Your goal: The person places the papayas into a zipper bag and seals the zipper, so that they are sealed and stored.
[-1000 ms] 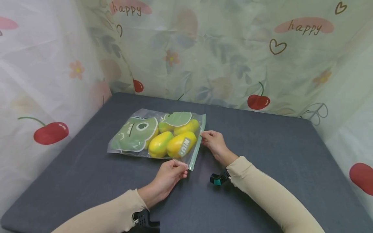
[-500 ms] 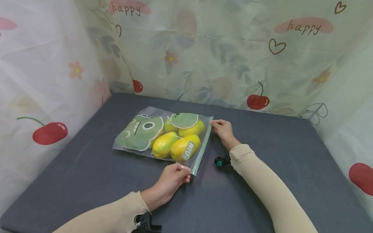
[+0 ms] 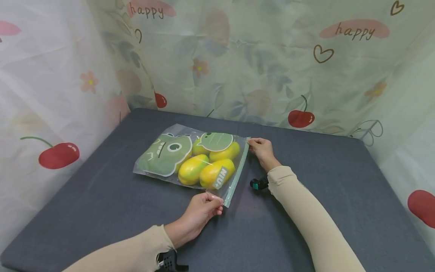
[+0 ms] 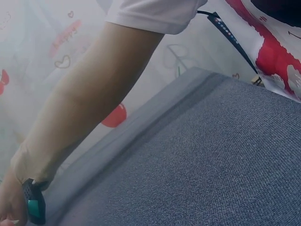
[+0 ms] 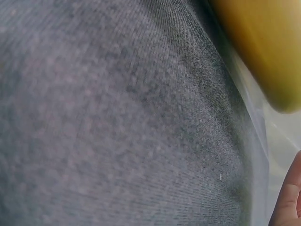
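Note:
A clear zip bag (image 3: 163,178) printed with a green cartoon face lies on the dark table, several yellow-green mangoes (image 3: 193,169) inside it. Its pale green zip strip (image 3: 239,172) runs along the right side. At the strip's near end, my left hand (image 3: 198,211) pinches the bag's corner between thumb and fingers. My right hand (image 3: 263,153) pinches the far end, the strip stretched straight between both hands. In the right wrist view, a mango (image 5: 268,42) shows close up beside a fingertip. The left wrist view shows mostly the right arm (image 4: 89,89) and table.
The dark grey cloth-covered table (image 3: 323,181) extends around the bag. White printed curtains (image 3: 217,56) close it in at the back and both sides. A black wrist camera (image 3: 259,184) hangs under the right wrist, another (image 3: 170,260) under the left.
The bag has shifted right and slightly toward me. My right hand has moved along the strip to its far end, while my left hand keeps its pinch and moves slightly with the bag.

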`<action>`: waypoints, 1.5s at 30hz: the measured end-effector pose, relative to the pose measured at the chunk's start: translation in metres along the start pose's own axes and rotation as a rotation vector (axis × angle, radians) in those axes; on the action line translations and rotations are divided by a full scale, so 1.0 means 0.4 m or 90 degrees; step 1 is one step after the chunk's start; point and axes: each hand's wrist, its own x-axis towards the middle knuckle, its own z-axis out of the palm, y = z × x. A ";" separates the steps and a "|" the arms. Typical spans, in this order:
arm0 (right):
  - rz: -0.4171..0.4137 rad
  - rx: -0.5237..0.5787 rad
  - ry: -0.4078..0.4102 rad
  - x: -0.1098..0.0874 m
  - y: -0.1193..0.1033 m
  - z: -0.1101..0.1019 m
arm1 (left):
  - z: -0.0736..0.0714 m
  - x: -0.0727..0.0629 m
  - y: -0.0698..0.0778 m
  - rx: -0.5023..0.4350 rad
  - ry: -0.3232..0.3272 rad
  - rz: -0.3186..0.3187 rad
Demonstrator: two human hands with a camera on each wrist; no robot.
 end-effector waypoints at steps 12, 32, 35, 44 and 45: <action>0.047 0.051 -0.029 -0.011 -0.012 0.012 | -0.046 -0.019 0.036 0.157 -0.224 -0.108; 0.034 0.007 -0.138 -0.103 -0.021 0.011 | -0.175 0.030 0.404 0.495 0.096 0.205; 0.034 -0.018 -0.176 -0.123 -0.013 0.009 | -0.206 0.042 0.427 0.497 0.140 0.209; 0.052 -0.038 -0.258 -0.165 0.002 0.016 | -0.298 0.063 0.463 0.445 0.215 0.223; 0.049 -0.034 -0.261 -0.168 0.002 0.014 | -0.305 0.065 0.465 0.440 0.219 0.227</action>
